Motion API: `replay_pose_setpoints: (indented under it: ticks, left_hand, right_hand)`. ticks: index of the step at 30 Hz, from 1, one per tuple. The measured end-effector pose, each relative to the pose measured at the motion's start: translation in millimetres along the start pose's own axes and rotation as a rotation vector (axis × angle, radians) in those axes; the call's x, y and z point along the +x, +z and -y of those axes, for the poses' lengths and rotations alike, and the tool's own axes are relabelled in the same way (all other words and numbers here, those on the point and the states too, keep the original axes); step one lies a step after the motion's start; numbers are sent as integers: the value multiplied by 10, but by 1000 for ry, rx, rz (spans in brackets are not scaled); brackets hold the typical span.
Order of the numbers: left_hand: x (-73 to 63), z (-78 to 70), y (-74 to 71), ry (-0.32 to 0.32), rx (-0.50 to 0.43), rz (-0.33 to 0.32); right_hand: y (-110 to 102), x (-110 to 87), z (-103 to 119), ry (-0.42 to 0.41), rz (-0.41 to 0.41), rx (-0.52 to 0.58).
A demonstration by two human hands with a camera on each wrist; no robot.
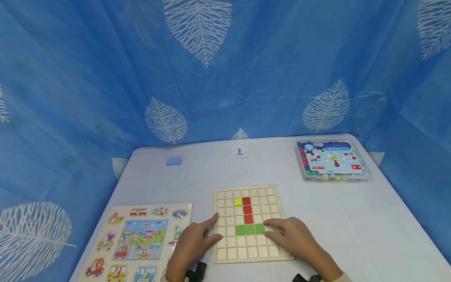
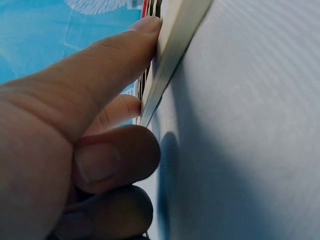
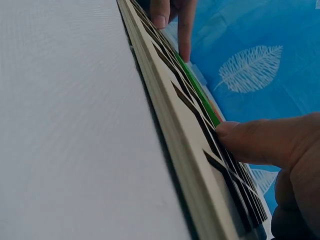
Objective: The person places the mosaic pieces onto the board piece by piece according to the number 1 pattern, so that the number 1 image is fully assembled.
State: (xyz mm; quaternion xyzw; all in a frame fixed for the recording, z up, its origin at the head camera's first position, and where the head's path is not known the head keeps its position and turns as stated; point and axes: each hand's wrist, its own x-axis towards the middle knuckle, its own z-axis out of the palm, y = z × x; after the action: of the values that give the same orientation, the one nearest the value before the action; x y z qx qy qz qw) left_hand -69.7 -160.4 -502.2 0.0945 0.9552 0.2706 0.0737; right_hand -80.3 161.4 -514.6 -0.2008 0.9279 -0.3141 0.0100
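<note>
A square wooden grid board (image 1: 255,254) lies on the table, bearing a column of red tiles (image 1: 248,209), a row of green tiles (image 1: 249,229) and a yellow tile (image 1: 237,201) left of the top red one. My left hand (image 1: 192,239) touches the board's left edge with thumb and index finger spread apart. In the left wrist view, a fingertip (image 2: 146,25) rests against the wooden rim. My right hand (image 1: 294,235) reaches over the board's right side, thumb and index fingertips at the right end of the green row. The right wrist view shows the thumb (image 3: 232,131) touching that end.
A small card (image 1: 240,152) with a red and green grid picture lies at the back, a blue block (image 1: 174,161) to its left. A clear plastic case (image 1: 332,159) stands back right. A wooden picture puzzle (image 1: 176,213) lies front left, beside my left arm.
</note>
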Motion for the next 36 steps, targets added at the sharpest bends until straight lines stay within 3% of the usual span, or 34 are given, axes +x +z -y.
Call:
replay_pose_setpoints:
  ticks: [7,12,15,20,24,27,29,31,36]
  left_hand:
    - [-52,-7,-66,31,25,6]
    - [-4,-10,-287,111,98,-150]
    - [46,-8,-480,185,176,-271]
    - [126,-28,-863,303,272,-415]
    - [222,-112,-1178,373,301,-482]
    - [318,-227,-1360,394,312,-491]
    - [383,-318,-1424,403,329,-480]
    - [433,-406,-1441,409,348,-451]
    - [499,-537,-1343,400,375,-389]
  right_hand:
    - [-224,-118,-103,117,11,-48]
    - [-519,-146,-219,161,-65,-168]
    - [-735,-129,-255,130,-138,-226]
    - [-1097,-49,-221,40,-261,-275]
    - [-1334,55,-113,-47,-340,-302]
    - [-1450,161,9,-111,-391,-308]
    - [-1462,233,105,-149,-386,-317]
    - [-1373,290,198,-178,-329,-315]
    - [-771,297,319,-209,-39,-244]
